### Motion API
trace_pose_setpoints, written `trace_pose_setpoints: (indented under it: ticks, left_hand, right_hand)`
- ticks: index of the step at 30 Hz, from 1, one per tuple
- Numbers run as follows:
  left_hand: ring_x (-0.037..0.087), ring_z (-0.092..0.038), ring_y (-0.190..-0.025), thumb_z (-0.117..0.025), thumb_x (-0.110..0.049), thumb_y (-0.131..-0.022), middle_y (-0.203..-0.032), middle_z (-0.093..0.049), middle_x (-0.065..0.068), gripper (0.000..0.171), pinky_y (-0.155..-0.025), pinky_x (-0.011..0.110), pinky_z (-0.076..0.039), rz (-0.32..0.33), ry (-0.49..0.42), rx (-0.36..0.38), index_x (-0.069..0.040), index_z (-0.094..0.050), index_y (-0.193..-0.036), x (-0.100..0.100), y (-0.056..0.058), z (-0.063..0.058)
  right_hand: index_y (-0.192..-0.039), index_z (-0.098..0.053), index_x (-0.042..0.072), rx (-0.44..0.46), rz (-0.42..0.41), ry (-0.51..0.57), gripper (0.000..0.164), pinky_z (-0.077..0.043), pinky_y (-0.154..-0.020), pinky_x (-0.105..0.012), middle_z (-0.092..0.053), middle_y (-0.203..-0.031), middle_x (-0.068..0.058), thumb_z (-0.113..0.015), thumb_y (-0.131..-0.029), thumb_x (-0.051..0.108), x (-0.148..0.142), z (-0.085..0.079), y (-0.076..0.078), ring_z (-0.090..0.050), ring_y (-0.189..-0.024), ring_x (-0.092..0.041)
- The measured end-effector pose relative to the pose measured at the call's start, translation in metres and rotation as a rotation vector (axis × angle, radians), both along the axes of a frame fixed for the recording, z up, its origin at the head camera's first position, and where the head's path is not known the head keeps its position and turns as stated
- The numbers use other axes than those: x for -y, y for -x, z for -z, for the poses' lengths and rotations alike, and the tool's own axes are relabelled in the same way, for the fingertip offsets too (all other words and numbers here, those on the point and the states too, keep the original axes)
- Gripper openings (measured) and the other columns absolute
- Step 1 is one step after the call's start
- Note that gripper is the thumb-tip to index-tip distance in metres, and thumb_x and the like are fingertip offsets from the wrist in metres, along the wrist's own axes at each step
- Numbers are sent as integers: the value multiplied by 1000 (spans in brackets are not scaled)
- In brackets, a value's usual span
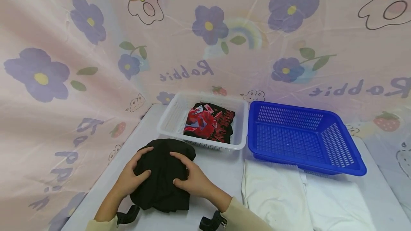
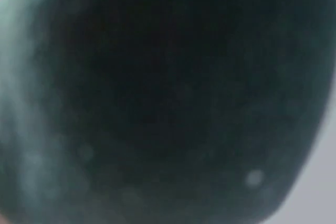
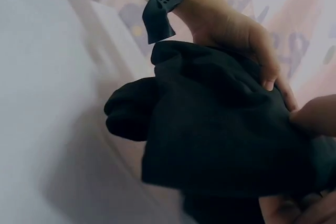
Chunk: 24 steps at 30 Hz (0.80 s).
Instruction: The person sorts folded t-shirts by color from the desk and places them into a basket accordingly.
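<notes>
A folded black garment (image 1: 163,177) is held between both hands at the front left of the table in the head view. My left hand (image 1: 131,177) grips its left side, thumb on the near face. On the opposite side my right hand (image 1: 195,179) holds it with thumb and fingers spread over the cloth. Dark blurred fabric (image 2: 168,93) fills most of the left wrist view. Loose folds of the garment (image 3: 220,129) hang out in the right wrist view, where the left hand (image 3: 239,35) appears behind it.
Behind the garment stands a white basket (image 1: 165,122) holding a folded black shirt (image 1: 208,122) with a red print. A blue basket (image 1: 289,145) sits beside it. Two folded white cloths (image 1: 276,195) lie at the front right. A patterned curtain (image 1: 179,45) hangs behind the table.
</notes>
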<state>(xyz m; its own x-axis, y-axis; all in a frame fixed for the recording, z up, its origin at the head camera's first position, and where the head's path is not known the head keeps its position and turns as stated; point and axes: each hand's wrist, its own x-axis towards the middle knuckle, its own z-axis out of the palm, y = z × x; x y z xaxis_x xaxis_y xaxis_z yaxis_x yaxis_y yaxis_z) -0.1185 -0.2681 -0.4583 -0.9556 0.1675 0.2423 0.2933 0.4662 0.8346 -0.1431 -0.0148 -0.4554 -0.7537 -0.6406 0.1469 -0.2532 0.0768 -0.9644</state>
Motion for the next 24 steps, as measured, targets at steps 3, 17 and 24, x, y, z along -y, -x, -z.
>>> trace_pose_setpoints:
  ticks: [3, 17, 24]
  left_hand:
    - [1, -50, -115, -61, 10, -82, -146, -42, 9, 71, -89, 19, -44, 18, -38, -65, -15, -39, -146, -3, -1, -10]
    - [7, -49, -115, -60, 12, -82, -145, -42, 10, 71, -90, 16, -42, 91, -118, -224, -12, -39, -146, -35, 19, -70]
    - [11, -51, -113, -60, 10, -83, -144, -43, 11, 70, -91, 19, -43, 164, -151, -296, -12, -39, -146, -55, 59, -112]
  right_hand:
    - [-149, -34, 26, -45, 4, -8, 76, -50, -85, -22, -37, -150, 0, -62, -84, -3, -5, -19, -4, -55, -116, -21]
    - [-148, -35, 28, -202, 24, 27, 76, -54, -81, -27, -46, -140, -6, -63, -85, -1, -38, -73, 17, -60, -104, -22]
    - [-148, -36, 25, -342, 72, 70, 78, -54, -84, -33, -43, -142, -5, -64, -82, -4, -58, -113, 47, -58, -105, -24]
